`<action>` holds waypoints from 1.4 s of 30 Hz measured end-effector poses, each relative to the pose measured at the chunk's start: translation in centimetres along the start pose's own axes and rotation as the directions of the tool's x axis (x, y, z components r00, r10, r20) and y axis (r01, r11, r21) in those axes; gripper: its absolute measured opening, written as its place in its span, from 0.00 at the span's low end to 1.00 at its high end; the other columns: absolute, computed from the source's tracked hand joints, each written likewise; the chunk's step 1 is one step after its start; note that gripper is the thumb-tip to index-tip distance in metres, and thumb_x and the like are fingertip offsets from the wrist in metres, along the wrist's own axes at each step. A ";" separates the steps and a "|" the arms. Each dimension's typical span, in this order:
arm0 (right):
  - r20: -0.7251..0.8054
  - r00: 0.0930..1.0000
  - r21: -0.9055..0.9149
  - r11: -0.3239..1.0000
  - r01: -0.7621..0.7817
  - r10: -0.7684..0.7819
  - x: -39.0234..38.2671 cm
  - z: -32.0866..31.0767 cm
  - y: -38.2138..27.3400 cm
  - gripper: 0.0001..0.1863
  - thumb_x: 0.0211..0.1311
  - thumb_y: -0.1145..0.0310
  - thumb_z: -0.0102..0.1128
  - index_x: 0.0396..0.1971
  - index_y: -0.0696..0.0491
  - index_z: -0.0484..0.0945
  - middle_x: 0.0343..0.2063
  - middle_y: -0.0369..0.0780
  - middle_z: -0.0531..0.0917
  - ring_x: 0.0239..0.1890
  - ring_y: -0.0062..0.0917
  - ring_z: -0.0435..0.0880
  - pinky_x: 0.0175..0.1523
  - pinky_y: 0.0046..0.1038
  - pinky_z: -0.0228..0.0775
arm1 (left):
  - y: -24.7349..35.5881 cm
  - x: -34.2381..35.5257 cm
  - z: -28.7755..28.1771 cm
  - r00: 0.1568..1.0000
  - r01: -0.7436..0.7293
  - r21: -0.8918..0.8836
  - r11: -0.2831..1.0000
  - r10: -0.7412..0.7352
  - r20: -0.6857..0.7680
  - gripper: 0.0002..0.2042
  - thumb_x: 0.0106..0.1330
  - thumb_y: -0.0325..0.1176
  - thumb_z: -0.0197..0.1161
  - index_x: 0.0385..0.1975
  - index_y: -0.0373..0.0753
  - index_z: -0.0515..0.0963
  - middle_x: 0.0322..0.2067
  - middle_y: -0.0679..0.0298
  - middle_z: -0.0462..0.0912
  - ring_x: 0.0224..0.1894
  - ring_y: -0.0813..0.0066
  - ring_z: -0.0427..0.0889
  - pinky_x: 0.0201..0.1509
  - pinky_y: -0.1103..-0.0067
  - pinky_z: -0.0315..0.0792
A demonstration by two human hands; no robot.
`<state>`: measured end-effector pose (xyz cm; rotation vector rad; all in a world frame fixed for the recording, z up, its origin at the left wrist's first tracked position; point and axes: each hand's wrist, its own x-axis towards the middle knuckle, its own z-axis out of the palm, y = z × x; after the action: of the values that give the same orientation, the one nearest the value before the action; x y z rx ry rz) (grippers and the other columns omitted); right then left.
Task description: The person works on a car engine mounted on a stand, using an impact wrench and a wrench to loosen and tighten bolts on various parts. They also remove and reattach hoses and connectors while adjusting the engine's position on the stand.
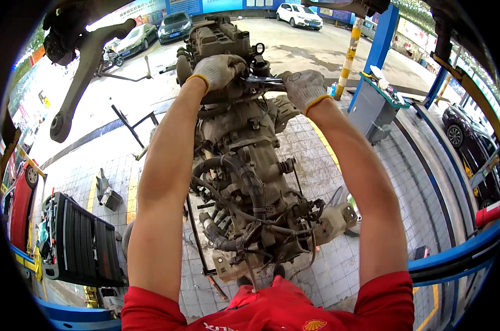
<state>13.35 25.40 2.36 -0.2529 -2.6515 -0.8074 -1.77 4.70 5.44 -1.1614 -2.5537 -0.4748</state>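
Gripping the shiny metal tool (265,81) with the right hand (305,89), toward the far end of the engine assembly (236,126). Curling the left hand (221,70) nearby; cannot tell around what. Best to load the tool squarely, smoothly.

I see off-white knitted gloves (212,70) with yellow cuff bands (318,103) on left hand (223,71) and right hand (305,88), right one greyer. Red short-sleeved shirt (261,311), white lettering (219,326), yellow-red fan-shaped emblem (314,325). Dark shoes (279,270).
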 end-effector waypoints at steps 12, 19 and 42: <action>0.078 0.988 0.060 0.989 -0.138 0.133 -2.6 -4.6 -6.4 0.15 0.70 0.65 0.61 0.52 0.53 0.84 0.41 0.37 0.89 0.42 0.28 0.88 0.34 0.36 0.78 | -1.9 0.9 0.2 0.997 -0.028 -0.131 0.991 0.037 0.067 0.17 0.77 0.45 0.57 0.61 0.51 0.81 0.57 0.59 0.85 0.59 0.58 0.82 0.65 0.69 0.74; 0.105 0.990 0.135 0.985 -0.111 0.097 -1.1 -1.3 -0.1 0.15 0.71 0.67 0.55 0.52 0.56 0.81 0.51 0.45 0.87 0.55 0.40 0.87 0.57 0.40 0.81 | -1.4 0.6 0.5 0.999 -0.048 -0.088 0.995 0.048 -0.012 0.17 0.76 0.46 0.57 0.57 0.49 0.84 0.53 0.59 0.87 0.55 0.58 0.85 0.61 0.68 0.76; 0.247 0.964 0.728 -0.638 -0.251 -0.099 -15.4 -5.2 -0.4 0.18 0.75 0.54 0.62 0.50 0.53 0.83 0.26 0.26 0.77 0.23 0.06 0.68 0.25 0.12 0.56 | 10.7 -18.4 -1.1 0.998 0.068 -0.751 0.657 -0.055 0.042 0.21 0.79 0.43 0.58 0.60 0.31 0.76 0.49 0.56 0.85 0.51 0.71 0.83 0.57 0.74 0.79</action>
<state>28.87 21.09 0.22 0.0275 -1.9467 2.2326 18.16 -1.46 1.00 -1.2932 -2.4407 -1.6768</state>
